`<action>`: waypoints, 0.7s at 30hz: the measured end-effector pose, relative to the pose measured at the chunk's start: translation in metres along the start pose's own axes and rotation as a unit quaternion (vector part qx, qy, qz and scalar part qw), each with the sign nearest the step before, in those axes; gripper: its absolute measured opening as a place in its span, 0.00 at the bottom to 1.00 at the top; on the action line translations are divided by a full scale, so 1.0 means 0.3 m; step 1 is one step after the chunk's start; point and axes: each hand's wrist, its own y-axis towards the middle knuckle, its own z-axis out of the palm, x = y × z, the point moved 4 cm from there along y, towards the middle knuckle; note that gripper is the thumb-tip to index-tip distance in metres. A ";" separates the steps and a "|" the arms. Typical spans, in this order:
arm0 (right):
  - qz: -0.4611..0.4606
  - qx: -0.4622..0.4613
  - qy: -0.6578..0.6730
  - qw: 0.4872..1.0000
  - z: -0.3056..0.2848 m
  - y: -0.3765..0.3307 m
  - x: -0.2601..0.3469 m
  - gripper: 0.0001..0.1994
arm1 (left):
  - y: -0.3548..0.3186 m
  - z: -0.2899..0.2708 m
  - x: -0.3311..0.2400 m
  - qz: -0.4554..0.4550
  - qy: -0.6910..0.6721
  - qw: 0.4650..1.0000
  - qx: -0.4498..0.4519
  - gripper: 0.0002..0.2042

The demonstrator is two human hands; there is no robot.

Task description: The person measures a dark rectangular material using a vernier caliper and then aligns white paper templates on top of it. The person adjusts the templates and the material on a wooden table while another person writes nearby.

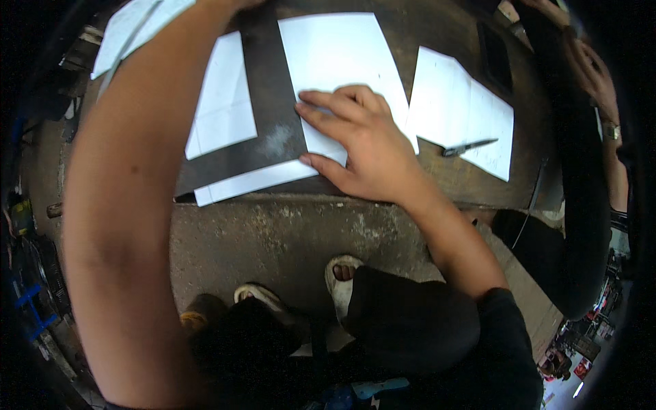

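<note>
My right hand (pixel 362 140) rests on a large white sheet of paper (pixel 335 48) on the dark table, fingers stretched and apart. Its thumb touches the inner end of a narrow white paper strip (pixel 253 182) along the table's near edge. Stretching up the left side, my left forearm (pixel 130 178) ends at the top rim, where the hand is cut off and its fingers are hidden. Close to that arm lies a cut white paper piece (pixel 225 102) with faint lines. To the right, a dark pen (pixel 470 147) lies partly on a creased white sheet (pixel 458 96).
A dark phone-like slab (pixel 494 56) lies at the far right of the table (pixel 270 89). More white paper (pixel 130 34) is at the top left. Another person's hand (pixel 593 75) shows at the right edge. Below are a concrete floor (pixel 273 236) and my sandalled feet.
</note>
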 end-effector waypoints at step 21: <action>-0.013 -0.020 -0.014 1.000 0.002 -0.001 0.005 0.25 | -0.035 -0.084 -0.008 -0.174 -0.045 0.983 0.038 0.36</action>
